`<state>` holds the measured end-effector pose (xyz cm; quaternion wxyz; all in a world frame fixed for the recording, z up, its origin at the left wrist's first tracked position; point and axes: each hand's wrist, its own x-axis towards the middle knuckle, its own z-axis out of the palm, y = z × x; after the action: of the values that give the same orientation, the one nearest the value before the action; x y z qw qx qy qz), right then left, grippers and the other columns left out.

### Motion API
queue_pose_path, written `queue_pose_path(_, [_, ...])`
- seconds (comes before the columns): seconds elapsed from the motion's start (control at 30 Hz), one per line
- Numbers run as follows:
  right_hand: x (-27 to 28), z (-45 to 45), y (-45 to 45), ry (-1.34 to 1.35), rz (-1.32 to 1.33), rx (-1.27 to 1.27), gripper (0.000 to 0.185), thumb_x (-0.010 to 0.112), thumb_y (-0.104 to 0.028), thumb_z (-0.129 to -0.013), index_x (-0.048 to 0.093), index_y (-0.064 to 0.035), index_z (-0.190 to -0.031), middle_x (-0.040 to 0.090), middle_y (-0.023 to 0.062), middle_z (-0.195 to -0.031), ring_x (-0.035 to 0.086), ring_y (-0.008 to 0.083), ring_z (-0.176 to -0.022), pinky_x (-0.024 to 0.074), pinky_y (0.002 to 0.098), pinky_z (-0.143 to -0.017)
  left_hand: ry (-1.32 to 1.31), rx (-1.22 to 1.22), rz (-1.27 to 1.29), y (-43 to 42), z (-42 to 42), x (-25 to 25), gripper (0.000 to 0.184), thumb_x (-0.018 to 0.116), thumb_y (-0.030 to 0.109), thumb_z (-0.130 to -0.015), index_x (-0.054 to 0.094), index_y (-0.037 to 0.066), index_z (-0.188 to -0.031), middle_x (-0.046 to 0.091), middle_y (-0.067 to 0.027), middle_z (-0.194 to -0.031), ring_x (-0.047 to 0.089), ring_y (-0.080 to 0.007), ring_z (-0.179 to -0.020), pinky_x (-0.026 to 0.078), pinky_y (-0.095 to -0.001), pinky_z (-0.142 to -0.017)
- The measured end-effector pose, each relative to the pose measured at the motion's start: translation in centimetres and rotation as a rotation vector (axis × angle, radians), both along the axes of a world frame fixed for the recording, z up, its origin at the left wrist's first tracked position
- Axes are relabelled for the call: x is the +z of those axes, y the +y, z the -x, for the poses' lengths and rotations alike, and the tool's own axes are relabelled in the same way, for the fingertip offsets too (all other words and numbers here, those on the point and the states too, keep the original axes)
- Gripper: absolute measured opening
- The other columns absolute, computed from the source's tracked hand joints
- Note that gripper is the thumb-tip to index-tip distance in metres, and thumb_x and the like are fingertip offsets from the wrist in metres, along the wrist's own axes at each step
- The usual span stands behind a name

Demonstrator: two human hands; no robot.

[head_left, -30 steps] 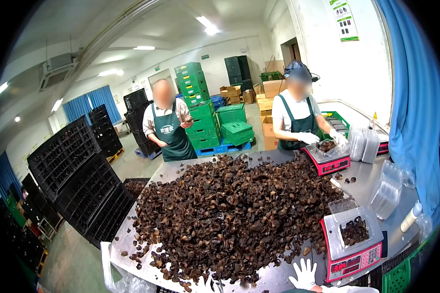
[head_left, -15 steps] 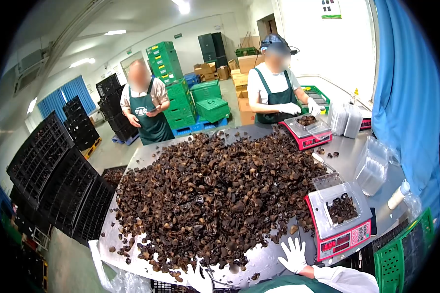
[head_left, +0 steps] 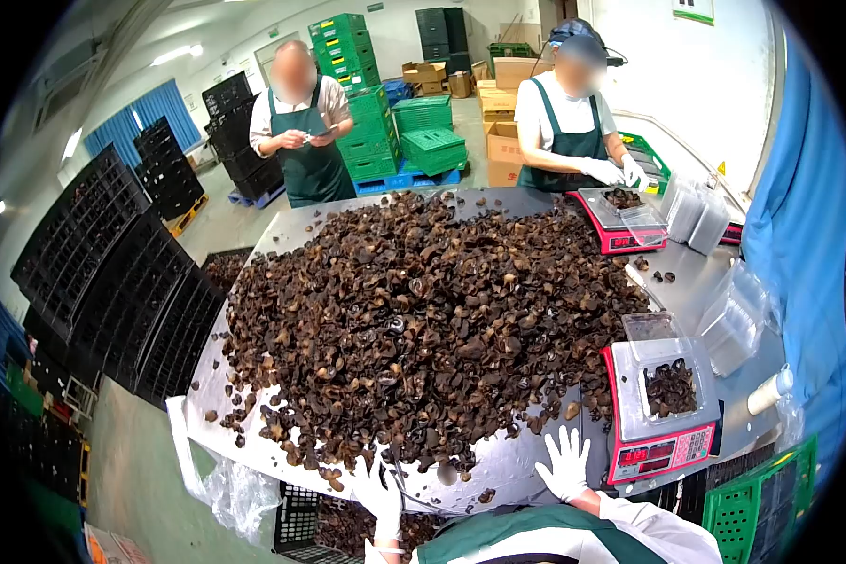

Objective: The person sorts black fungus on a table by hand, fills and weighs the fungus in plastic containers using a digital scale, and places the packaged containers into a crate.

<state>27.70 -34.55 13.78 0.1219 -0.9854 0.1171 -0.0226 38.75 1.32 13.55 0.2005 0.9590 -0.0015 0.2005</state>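
A large heap of dark brown mushroom-like pieces (head_left: 423, 329) covers much of the metal table (head_left: 512, 475). My left hand (head_left: 376, 491), in a white glove, has its fingers spread at the heap's near edge and holds nothing. Also gloved in white, my right hand (head_left: 565, 463) lies with spread fingers at the table's near edge, empty. Just to its right stands a red scale (head_left: 658, 451) with lit digits. On that scale sits an open clear tray (head_left: 669, 388) with some dark pieces inside.
Across the table one person (head_left: 573, 113) works at a second scale (head_left: 630, 240); another person (head_left: 305, 132) stands farther left. Clear trays (head_left: 735, 320) and a white bottle (head_left: 771, 390) are at the right. Black crates (head_left: 113, 282) lean left; a black crate (head_left: 296, 517) sits below the near edge.
The view has shifted, showing more of my arms and the crate below the table. Both my hands stay spread near the table's edge. The person at the far left has brought both hands together.
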Motion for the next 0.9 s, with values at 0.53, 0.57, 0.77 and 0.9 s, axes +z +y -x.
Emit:
queue_pose_path(0.53, [0.7, -0.3, 0.1, 0.039, 0.022, 0.014, 0.072, 0.056, -0.047, -0.082, 0.036, -0.0113, -0.141, 0.023, 0.0208, -0.149, 0.016, 0.0422, -0.138, 0.0068, 0.0620, -0.107, -0.023, 0.032, 0.028, -0.2, -0.1, 0.6, 0.040, 0.062, 0.022, -0.080, 0.062, 0.016, -0.120, 0.050, -0.0170, -0.131, 0.039, -0.0426, -0.123, 0.030, -0.0500, -0.105])
queue_pose_path(0.57, [0.8, -0.3, 0.1, 0.045, 0.012, 0.007, 0.072, 0.056, -0.047, -0.082, 0.036, -0.0112, -0.142, 0.023, 0.0206, -0.149, 0.016, 0.0421, -0.138, 0.0067, 0.0619, -0.108, -0.021, 0.031, 0.030, -0.1, -0.1, 0.5, 0.040, 0.062, 0.022, -0.080, 0.062, 0.016, -0.120, 0.050, -0.0168, -0.131, 0.042, -0.0417, -0.122, 0.030, -0.0497, -0.105])
queue_pose_path(0.77, [1.0, -0.4, 0.1, 0.062, 0.013, 0.005, 0.072, 0.056, -0.046, -0.082, 0.036, -0.0109, -0.142, 0.023, 0.0204, -0.149, 0.015, 0.0419, -0.138, 0.0069, 0.0605, -0.108, -0.064, 0.054, 0.010, -0.4, 0.0, 1.1, 0.039, 0.061, 0.021, -0.081, 0.062, 0.017, -0.119, 0.053, -0.0170, -0.127, 0.049, -0.0374, -0.114, 0.034, -0.0476, -0.102])
queue_pose_path(0.9, [1.0, -0.3, 0.1, 0.067, 0.026, 0.002, 0.072, 0.056, -0.046, -0.082, 0.036, -0.0113, -0.142, 0.023, 0.0193, -0.149, 0.016, 0.0419, -0.138, 0.0082, 0.0602, -0.109, -0.067, 0.051, 0.048, -0.2, -0.1, 0.7, 0.040, 0.061, 0.020, -0.080, 0.062, 0.017, -0.120, 0.052, -0.0172, -0.127, 0.048, -0.0380, -0.115, 0.035, -0.0484, -0.101])
